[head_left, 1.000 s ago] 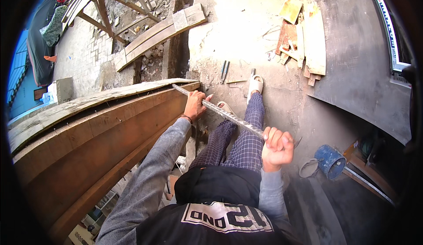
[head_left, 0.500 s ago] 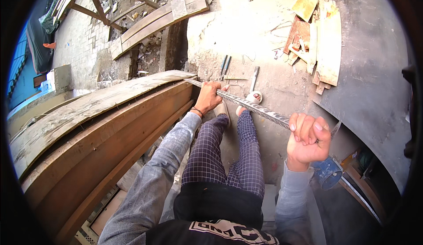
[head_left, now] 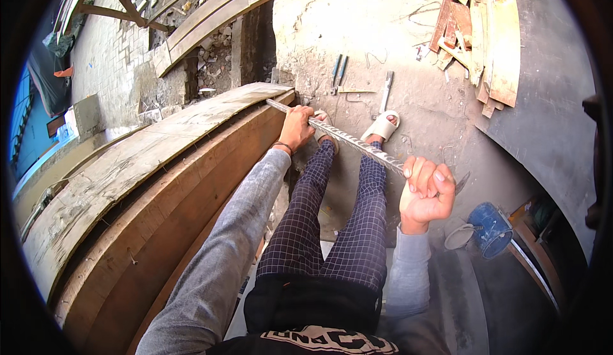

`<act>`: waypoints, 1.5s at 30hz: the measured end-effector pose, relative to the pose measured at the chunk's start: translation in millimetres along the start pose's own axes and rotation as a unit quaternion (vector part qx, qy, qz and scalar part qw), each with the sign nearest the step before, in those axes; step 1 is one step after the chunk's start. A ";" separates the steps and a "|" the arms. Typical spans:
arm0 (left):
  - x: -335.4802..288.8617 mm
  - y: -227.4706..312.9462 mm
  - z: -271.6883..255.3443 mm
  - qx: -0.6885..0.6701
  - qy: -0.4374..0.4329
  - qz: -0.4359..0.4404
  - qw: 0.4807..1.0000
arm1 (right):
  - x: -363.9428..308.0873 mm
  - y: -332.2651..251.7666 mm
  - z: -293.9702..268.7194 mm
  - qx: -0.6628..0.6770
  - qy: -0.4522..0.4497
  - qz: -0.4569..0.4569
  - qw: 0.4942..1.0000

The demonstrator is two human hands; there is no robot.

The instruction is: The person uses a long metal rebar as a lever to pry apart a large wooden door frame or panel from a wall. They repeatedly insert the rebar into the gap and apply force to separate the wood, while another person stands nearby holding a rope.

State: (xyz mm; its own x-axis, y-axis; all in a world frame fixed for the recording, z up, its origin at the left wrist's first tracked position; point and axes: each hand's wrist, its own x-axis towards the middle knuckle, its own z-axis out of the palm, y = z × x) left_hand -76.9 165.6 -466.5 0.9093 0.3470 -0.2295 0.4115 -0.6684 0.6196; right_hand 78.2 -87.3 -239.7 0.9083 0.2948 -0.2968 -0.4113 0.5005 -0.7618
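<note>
A ribbed steel rebar bar (head_left: 357, 143) slants across in front of my legs, falling from upper left to lower right. My left hand (head_left: 297, 127) is closed around it near its upper end. My right hand (head_left: 426, 190) grips the lower part in a fist, and a pointed end sticks out past it. The bar's far tip lies at the gap between a weathered top board (head_left: 159, 144) and the brown wooden beam (head_left: 211, 170) under it, close to their far end. Whether the tip is wedged in, I cannot tell.
Blue-handled pliers (head_left: 338, 73) and a hammer-like metal tool (head_left: 387, 92) lie on the ground beyond my sandals (head_left: 383, 126). Broken planks (head_left: 498, 42) are piled at upper right beside a large dark sheet (head_left: 555, 87). A blue bucket (head_left: 490, 229) stands at lower right.
My view has shifted, so the ground and tools sit differently in it. The bar's far tip now shows over the board's edge. Both hands keep their hold.
</note>
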 end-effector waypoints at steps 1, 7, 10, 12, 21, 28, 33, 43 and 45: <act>-10.7 1.9 -0.8 -0.004 0.010 0.011 1.000 | -21.3 1.0 2.1 -0.014 0.055 0.001 0.998; -46.0 3.0 -2.1 -0.004 -0.015 0.024 1.000 | -106.7 14.4 -3.3 -0.034 0.062 -0.063 0.995; -46.0 -1.4 4.2 0.009 0.005 0.041 0.999 | -116.7 21.7 -14.6 -0.014 0.072 -0.073 0.995; -53.8 -2.4 6.4 0.007 -0.006 0.019 1.000 | -137.5 26.4 -14.4 -0.022 0.122 -0.068 0.990; -59.3 3.7 7.9 0.005 0.021 0.038 0.999 | -155.6 19.3 -9.9 -0.063 0.067 -0.042 0.995; -11.8 48.2 -5.0 -0.044 0.077 0.036 0.995 | -49.5 -53.6 25.5 -0.057 -0.056 -0.057 0.995; 34.5 69.7 14.1 -0.068 0.051 0.027 0.996 | -6.9 -71.0 26.7 -0.067 -0.013 -0.077 0.995; 53.4 -78.7 93.4 -0.052 -0.039 -0.053 0.996 | 61.7 100.2 -14.5 -0.084 0.011 0.043 0.995; 54.5 -106.2 96.5 0.019 -0.143 -0.080 0.986 | 49.3 126.6 -22.2 -0.076 -0.018 0.002 0.997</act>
State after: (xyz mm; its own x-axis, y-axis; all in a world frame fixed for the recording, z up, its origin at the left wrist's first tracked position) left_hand -65.1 191.9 -617.2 0.8112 0.2541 -0.5267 0.5476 -0.6461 0.5316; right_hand 72.6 -27.4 -363.5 0.9020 0.3277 -0.2812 -0.3965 0.3707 -0.8399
